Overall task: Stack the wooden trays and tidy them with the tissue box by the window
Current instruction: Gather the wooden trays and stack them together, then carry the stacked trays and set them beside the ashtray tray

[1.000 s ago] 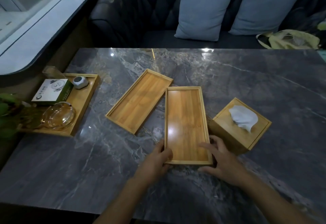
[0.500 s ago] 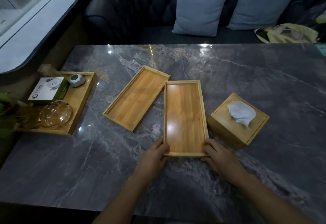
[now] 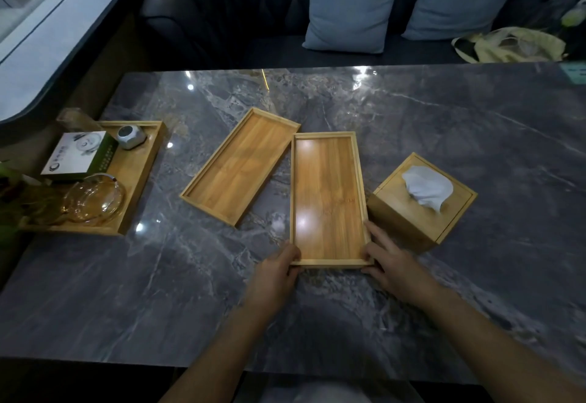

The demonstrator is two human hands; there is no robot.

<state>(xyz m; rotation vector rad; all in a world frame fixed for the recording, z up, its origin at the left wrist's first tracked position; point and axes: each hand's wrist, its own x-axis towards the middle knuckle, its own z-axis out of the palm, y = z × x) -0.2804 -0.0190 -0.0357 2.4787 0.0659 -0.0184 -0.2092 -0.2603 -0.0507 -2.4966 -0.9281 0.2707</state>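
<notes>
Two empty wooden trays lie on the dark marble table [image 3: 444,117]. The near tray [image 3: 328,199] lies lengthwise in front of me. My left hand [image 3: 276,272] grips its near left corner and my right hand [image 3: 390,263] grips its near right corner. The second tray [image 3: 241,166] lies at an angle just to the left, its far corner almost touching the near tray. A wooden tissue box [image 3: 421,203] with a white tissue sticking out stands to the right, close to my right hand.
By the window at the left stands a third wooden tray [image 3: 142,174] holding a green and white box [image 3: 79,157], a small grey device [image 3: 130,136] and a glass dish [image 3: 93,199]. A dark sofa with two grey cushions [image 3: 352,3] lies behind the table.
My right hand has closed in from beside the tray onto its near right corner. The left hand stays on the near left corner. The trays and box have not visibly shifted on the table.
</notes>
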